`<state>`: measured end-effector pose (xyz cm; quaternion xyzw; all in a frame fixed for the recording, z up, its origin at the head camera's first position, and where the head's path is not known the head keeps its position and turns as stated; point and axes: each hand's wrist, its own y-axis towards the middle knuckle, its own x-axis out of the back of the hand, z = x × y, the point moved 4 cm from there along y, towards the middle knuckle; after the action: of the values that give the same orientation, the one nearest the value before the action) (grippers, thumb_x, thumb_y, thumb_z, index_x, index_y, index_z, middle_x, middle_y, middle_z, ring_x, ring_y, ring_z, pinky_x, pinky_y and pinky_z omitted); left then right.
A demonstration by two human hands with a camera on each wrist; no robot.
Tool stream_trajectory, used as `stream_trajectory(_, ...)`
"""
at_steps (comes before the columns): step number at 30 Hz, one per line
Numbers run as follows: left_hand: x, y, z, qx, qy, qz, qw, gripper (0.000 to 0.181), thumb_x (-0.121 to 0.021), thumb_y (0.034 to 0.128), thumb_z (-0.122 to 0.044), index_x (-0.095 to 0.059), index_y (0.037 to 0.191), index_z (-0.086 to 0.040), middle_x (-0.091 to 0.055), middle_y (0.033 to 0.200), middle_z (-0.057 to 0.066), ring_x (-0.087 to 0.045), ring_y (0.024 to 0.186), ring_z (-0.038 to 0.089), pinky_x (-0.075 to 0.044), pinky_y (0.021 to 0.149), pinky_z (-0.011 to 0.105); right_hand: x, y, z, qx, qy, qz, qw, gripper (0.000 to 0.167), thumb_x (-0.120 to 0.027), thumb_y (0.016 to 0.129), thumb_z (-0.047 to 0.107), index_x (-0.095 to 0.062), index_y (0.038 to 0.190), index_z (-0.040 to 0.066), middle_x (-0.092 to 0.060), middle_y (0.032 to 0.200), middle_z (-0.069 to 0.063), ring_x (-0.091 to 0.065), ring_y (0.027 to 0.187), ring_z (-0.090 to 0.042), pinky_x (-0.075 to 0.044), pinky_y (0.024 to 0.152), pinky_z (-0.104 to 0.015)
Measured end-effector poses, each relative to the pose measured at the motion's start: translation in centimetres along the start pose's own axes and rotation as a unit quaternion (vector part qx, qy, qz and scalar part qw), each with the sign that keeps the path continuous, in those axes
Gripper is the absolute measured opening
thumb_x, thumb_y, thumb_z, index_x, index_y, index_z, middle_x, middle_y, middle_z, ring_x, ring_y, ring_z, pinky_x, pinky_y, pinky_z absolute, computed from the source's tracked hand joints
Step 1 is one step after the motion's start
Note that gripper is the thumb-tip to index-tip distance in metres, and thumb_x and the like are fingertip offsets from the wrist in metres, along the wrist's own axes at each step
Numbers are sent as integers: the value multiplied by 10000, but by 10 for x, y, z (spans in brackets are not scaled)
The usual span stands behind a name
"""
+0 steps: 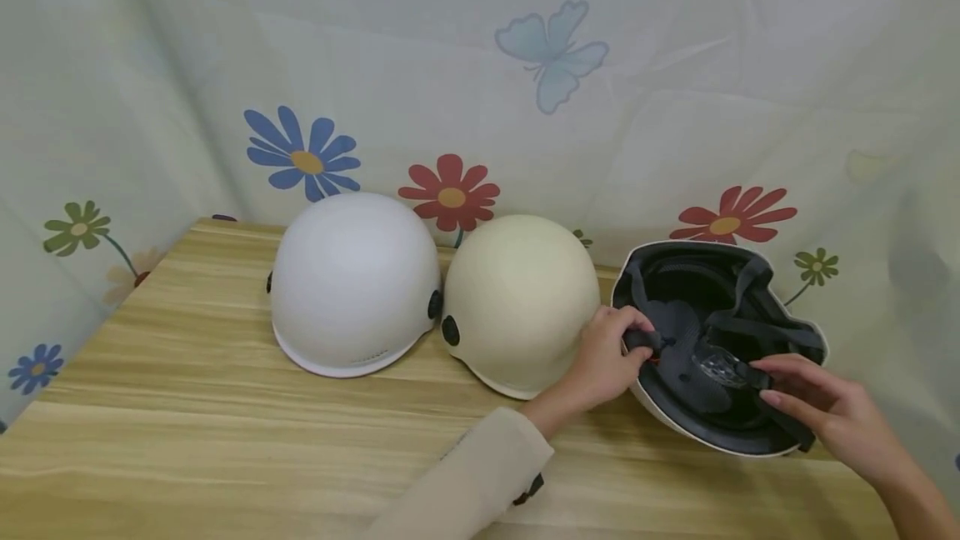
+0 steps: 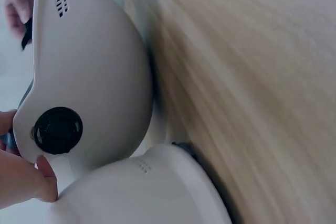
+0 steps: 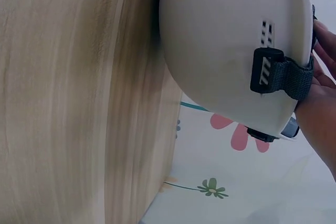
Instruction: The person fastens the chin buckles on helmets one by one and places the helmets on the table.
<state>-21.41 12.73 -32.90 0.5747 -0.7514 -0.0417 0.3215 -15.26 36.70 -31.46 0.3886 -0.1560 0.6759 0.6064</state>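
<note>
An upturned helmet (image 1: 652, 411) with a black padded inside lies at the right of the table, its pale shell (image 2: 100, 72) filling much of the left wrist view. At its left rim my left hand (image 1: 611, 357) pinches a dark strap piece (image 1: 641, 341). My right hand (image 1: 840, 407) holds a black buckle end (image 1: 753, 375) between thumb and fingers over the opening. Beside that buckle is a crinkled clear plastic piece (image 1: 718, 367). In the right wrist view, a black strap end (image 3: 286, 77) hangs over the shell's outside.
A cream helmet (image 1: 525, 298) stands dome up directly left of the upturned one, partly behind my left hand. Farther left stands a white helmet (image 1: 352, 273), also dome up. Behind the wooden table (image 1: 187, 407) hangs a flower-printed cloth (image 1: 375, 65).
</note>
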Motion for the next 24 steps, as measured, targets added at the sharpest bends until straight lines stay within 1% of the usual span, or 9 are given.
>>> stream_trajectory(3,7,3,1,239,-471,-72,9986,178,-717,775,-77,-598,907,-81,-556,886,-12,-483,815,108,-383,681,135,0,0,-1,-61,-28,-18,10000,279,-588,846,-58,-579,1125,-36,-574,1022,147,-597,773,-44,-486,628,-152)
stream_trajectory(5,12,4,2,437,-797,-142,9958,200,-733,777,-143,-586,895,-76,-541,857,-8,-499,744,112,-400,622,146,1,0,-2,-108,-55,-18,9999,278,-590,847,-53,-580,1124,-33,-583,1000,146,-593,759,-51,-483,621,-152)
stream_trajectory(8,18,4,4,617,-1074,-362,9916,243,-727,789,-248,-581,868,-71,-522,811,5,-492,675,108,-404,574,152,1,1,-3,-183,-82,2,9998,281,-593,850,-43,-578,1130,-27,-588,987,137,-592,750,-61,-480,616,-155)
stream_trajectory(10,23,3,6,585,-1063,-586,9909,237,-711,804,-253,-586,850,-57,-525,786,17,-498,646,90,-419,572,145,1,1,-3,-237,-80,26,9997,285,-592,854,-35,-575,1138,-23,-591,983,135,-594,753,-63,-480,617,-156)
stream_trajectory(11,24,3,6,558,-1000,-681,9911,219,-700,814,-241,-589,846,-55,-528,783,17,-492,661,83,-418,587,136,1,1,-4,-256,-69,34,9996,287,-589,855,-36,-573,1141,-24,-591,984,134,-596,755,-65,-481,617,-158)
stream_trajectory(15,31,4,9,374,-1006,-886,9903,96,-643,841,-94,-597,885,-21,-574,798,29,-524,688,67,-451,618,127,2,2,-4,-292,-68,55,9995,288,-584,860,-33,-567,1147,-30,-589,989,142,-598,758,-62,-480,617,-159)
stream_trajectory(17,33,5,10,294,-1036,-895,9901,86,-612,839,-38,-598,919,-9,-588,801,44,-528,688,69,-457,617,129,2,3,-4,-318,-99,53,9994,284,-586,861,-28,-570,1144,-28,-584,990,149,-594,757,-59,-478,618,-155)
stream_trajectory(20,36,6,10,229,-961,-783,9920,151,-579,829,12,-610,974,-15,-605,812,54,-531,674,55,-456,614,123,3,3,-4,-355,-142,50,9993,278,-591,859,-23,-576,1136,-23,-579,990,157,-590,757,-55,-478,622,-147)
stream_trajectory(24,37,6,9,238,-649,-426,9967,242,-549,824,38,-639,1027,-58,-599,853,38,-521,710,55,-442,632,118,3,3,-4,-360,-128,46,9993,279,-597,851,-33,-580,1129,-23,-584,986,159,-588,763,-47,-478,629,-142)
